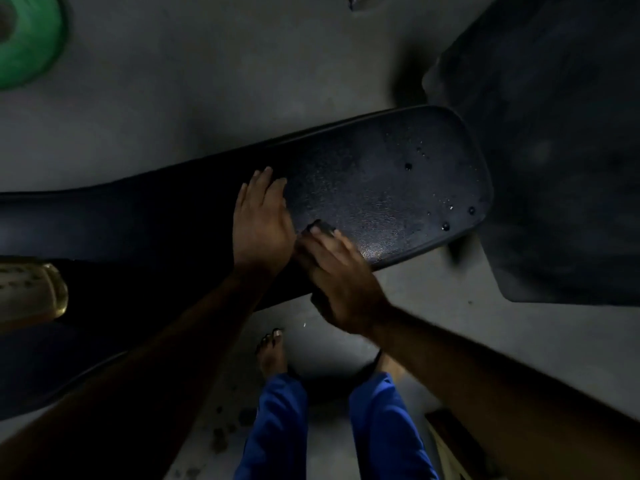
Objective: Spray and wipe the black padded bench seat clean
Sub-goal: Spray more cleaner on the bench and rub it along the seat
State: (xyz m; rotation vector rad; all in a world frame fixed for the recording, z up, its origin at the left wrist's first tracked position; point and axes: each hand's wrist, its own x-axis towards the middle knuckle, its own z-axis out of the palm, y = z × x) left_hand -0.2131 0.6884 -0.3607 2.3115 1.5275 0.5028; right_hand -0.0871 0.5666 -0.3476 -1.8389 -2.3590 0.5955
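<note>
The black padded bench seat (388, 181) runs across the middle of the view, its rounded end at the right, with droplets glinting on the textured surface. My left hand (261, 220) lies flat on the seat, fingers together and pointing away from me. My right hand (341, 275) presses a small dark cloth or pad (320, 226) onto the seat's near edge, just right of the left hand; most of that cloth is hidden under my fingers. No spray bottle is clearly in view.
A grey concrete floor (207, 81) surrounds the bench. A green round object (27, 43) sits at the top left. A large dark mat or slab (554, 150) lies right of the bench end. A pale translucent object (31, 292) sits at the left edge. My bare feet (273, 351) and blue trousers are below.
</note>
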